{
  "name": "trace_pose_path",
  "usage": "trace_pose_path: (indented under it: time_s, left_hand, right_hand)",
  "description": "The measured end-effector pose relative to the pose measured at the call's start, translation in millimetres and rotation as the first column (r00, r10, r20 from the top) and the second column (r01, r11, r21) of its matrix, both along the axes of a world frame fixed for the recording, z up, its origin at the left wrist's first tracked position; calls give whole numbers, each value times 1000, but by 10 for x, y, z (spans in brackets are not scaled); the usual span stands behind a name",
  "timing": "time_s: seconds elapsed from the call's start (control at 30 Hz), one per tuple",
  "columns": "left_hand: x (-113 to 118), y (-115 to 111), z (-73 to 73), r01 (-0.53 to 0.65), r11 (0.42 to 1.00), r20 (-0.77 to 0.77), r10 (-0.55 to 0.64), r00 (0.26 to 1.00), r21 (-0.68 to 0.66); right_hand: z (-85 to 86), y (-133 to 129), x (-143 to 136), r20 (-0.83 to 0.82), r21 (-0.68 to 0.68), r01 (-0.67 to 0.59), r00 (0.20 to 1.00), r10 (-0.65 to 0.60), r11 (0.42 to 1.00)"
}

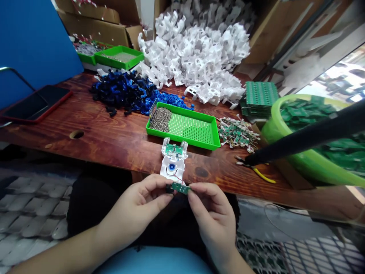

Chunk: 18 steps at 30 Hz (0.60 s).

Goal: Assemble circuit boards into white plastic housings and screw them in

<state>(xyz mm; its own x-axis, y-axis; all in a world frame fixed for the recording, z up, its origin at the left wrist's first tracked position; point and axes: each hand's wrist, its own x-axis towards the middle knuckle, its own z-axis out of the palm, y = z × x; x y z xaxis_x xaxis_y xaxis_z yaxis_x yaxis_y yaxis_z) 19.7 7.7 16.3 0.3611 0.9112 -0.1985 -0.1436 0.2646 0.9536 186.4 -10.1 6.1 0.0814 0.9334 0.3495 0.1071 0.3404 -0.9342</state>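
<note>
A small green circuit board point(180, 188) is held at the table's near edge, above the person's lap, between 2 bare hands. The left hand point(139, 205) has its grip pinched on the left end, thumb and fingertips together; the right hand point(212, 209) grasps the opposite end in the same way. Just beyond, a thin red wire point(178, 177) shows against a white plastic housing point(168, 171) bearing a round blue piece point(172, 166), with a 2nd green board point(173, 149) seated in the white plastic farther back. Behind it, a green tray point(182, 142) on the wooden table point(119, 140) holds small metal pieces point(160, 120) at its left end. Wired boards point(236, 133) lie heaped beside the tray's right end, near a yellow-handled tool point(264, 176) and a lime basin point(275, 114) filled with green boards. Farther back rise blue and black parts point(125, 91), a mound of white plastic parts point(196, 57) and stacked green panels point(261, 93); a phone-like device point(38, 102) rests at far left.
</note>
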Motion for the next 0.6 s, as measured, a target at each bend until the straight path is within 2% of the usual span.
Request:
trace_pose_path:
  time_s: [0.17,0.3,0.43,0.6]
  left_hand:
    - [-1,-12,-19,-7,999,9,7,1000,-34]
    - [-7,-13,-14,20,999,-17,-20,1000,-45]
    - [-28,1,25,21,999,-55,-23,998,-34]
    - [-44,7,13,36,997,-21,-37,999,-72]
  right_hand:
    - [-64,-24,63,180,17,-95,979,91,995]
    - [-80,-38,119,265,63,-118,959,97,991]
    - [-36,-41,168,298,41,-105,951,88,994]
    - [34,-11,183,274,-12,-102,956,101,995]
